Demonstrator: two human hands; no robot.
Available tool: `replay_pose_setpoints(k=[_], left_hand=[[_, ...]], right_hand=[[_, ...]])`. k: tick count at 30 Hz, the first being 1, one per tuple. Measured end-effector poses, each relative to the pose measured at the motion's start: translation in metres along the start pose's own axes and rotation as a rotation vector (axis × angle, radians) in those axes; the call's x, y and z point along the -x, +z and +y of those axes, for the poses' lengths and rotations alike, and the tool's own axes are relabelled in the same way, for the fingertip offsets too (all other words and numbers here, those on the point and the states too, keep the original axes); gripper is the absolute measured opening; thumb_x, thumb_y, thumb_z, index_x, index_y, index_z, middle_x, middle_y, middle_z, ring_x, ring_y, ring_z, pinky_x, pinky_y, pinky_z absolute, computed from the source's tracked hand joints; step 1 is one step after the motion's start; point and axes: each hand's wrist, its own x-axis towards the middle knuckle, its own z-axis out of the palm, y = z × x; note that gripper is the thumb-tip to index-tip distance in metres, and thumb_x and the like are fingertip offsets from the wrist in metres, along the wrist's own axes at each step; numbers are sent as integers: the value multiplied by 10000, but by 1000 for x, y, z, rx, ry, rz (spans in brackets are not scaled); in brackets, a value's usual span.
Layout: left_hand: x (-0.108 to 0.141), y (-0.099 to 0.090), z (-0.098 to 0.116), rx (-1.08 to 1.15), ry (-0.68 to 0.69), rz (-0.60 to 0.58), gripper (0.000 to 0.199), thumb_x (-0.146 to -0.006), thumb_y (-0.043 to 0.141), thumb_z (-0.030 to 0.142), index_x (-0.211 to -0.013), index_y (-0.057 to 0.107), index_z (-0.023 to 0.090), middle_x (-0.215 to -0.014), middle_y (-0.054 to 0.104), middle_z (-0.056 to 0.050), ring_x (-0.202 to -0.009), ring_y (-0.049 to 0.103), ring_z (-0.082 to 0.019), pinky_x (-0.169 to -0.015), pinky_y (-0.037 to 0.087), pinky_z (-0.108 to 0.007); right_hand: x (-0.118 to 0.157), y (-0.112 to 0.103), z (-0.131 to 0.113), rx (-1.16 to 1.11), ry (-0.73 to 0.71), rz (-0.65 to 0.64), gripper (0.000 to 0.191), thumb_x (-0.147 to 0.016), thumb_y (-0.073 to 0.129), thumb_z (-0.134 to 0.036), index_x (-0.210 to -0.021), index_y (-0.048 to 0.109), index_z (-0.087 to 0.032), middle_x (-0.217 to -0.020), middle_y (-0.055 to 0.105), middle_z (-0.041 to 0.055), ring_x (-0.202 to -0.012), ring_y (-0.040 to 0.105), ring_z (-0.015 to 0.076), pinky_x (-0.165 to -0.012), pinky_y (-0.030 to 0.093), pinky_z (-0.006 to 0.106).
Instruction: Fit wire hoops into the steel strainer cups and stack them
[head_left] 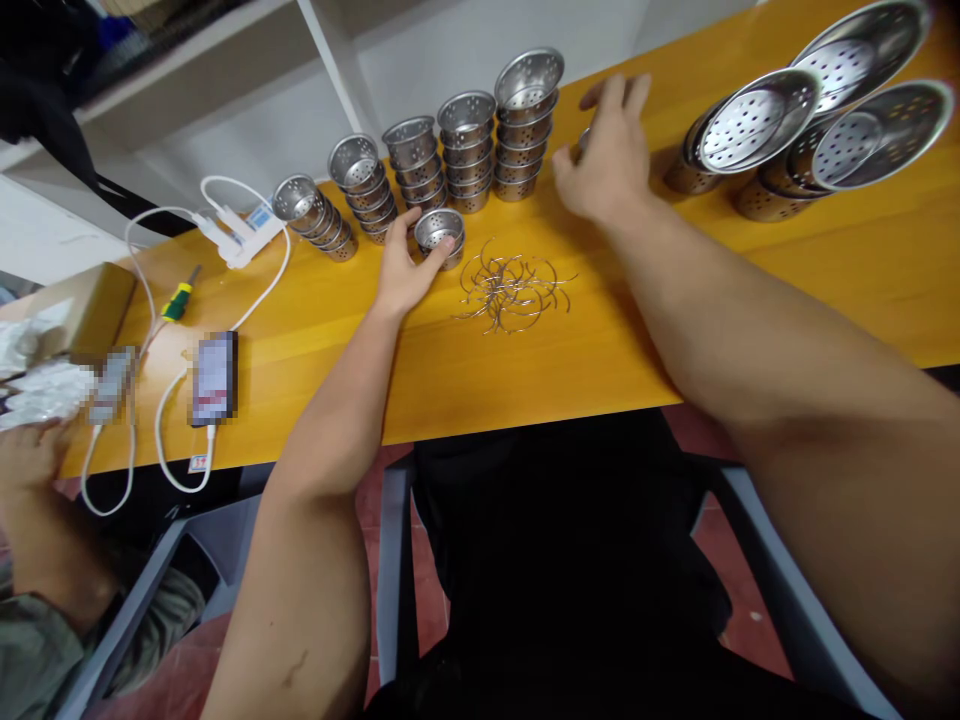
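Observation:
My left hand (409,268) is closed on the rim of a small perforated metal cup (440,232) at the table's middle, with its thumb on the near edge. My right hand (611,155) is farther right, fingers apart, over a small metal piece (585,143) mostly hidden behind it; whether it touches it cannot be made out. Between and below the hands lies a loose tangle of curved metal wires (510,290). Behind my left hand stand several stacks of perforated cups (469,150), and wider-rimmed strainers (757,125) are stacked at the right.
On the yellow table (330,340) at the left are a phone (214,378) on a white cable, a power strip (251,235), a green screwdriver (177,302) and a cardboard box (101,305). Another person's hand (30,455) rests at the far left edge.

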Motion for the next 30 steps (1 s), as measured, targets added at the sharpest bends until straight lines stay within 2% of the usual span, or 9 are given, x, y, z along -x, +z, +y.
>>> replay_pose_setpoints(k=[3, 7, 11, 13, 16, 19, 22, 25, 30], left_hand=[[-3, -2, -9, 5, -86, -9, 1085, -968, 868, 1092, -1734, 680, 347, -1839, 708, -199, -1757, 710, -433, -1544, 561, -707], [-6, -5, -8, -24, -73, -23, 1055, -1011, 817, 1082, -1752, 664, 347, -1847, 692, -201, -1787, 675, -441, -1571, 523, -720], [-9, -11, 0, -49, -47, 11, 1041, -1018, 794, 1090, -1748, 663, 359, -1839, 690, -189, -1827, 633, -445, -1601, 479, -727], [-11, -14, 6, -61, -24, 31, 1027, -1027, 777, 1093, -1746, 661, 369, -1875, 664, -180, -1871, 591, -445, -1627, 440, -726], [-15, -18, 22, -75, 28, 89, 1038, -1037, 764, 1090, -1781, 613, 383, -1969, 582, -171, -1970, 469, -451, -1682, 345, -730], [-16, -15, 47, -97, 105, 130, 1158, -1037, 786, 1077, -1917, 439, 407, -2110, 416, -143, -2076, 263, -429, -1737, 236, -714], [-13, -7, 70, -112, 155, 79, 1150, -1111, 734, 1031, -1994, 310, 427, -2169, 335, -87, -2111, 157, -358, -1767, 182, -660], [-10, -2, 79, -40, 157, -8, 1086, -1120, 718, 1024, -1959, 379, 423, -2065, 503, -126, -2047, 356, -403, -1743, 260, -662], [-10, -10, 77, -32, 111, -38, 1050, -1080, 774, 1018, -1907, 469, 448, -1921, 615, -144, -1910, 555, -452, -1679, 386, -666]], right_hand=[[3, -7, -4, 191, 180, -142, 858, -1210, 864, 14, -1984, 494, 28, -2020, 416, 429, -1733, 747, 463, -1409, 578, 584], [6, -13, -8, 252, 216, -160, 489, -1201, 799, 97, -1688, 841, 71, -1751, 738, 439, -1680, 807, 479, -1324, 600, 608], [5, -20, -14, 230, 171, -53, 367, -1304, 754, -40, -1630, 918, -2, -1681, 820, 371, -1647, 830, 493, -1296, 617, 614], [1, -19, -13, 158, 45, 90, 378, -1298, 734, -33, -1636, 902, -51, -1724, 806, 316, -1586, 838, 436, -1295, 619, 577], [-3, -5, -11, -47, -364, 331, 257, -1213, 733, -15, -1425, 873, -58, -1509, 842, 281, -1356, 809, 341, -1214, 640, 492], [14, 26, -19, -320, -786, 383, 194, -1279, 661, -309, -1264, 815, -192, -1291, 833, 197, -1221, 767, 329, -1118, 668, 485], [50, 63, -40, -571, -767, 192, 451, -1306, 612, -678, -1227, 772, -264, -1182, 791, 123, -1121, 747, 314, -1089, 705, 496], [78, 89, -58, -806, -589, -90, 688, -1237, 707, -964, -1251, 789, -281, -1171, 766, 91, -1056, 727, 289, -1016, 749, 466], [73, 81, -54, -827, -608, -274, 679, -1169, 852, -943, -1262, 847, -271, -1223, 763, 114, -1118, 745, 305, -967, 765, 457]])
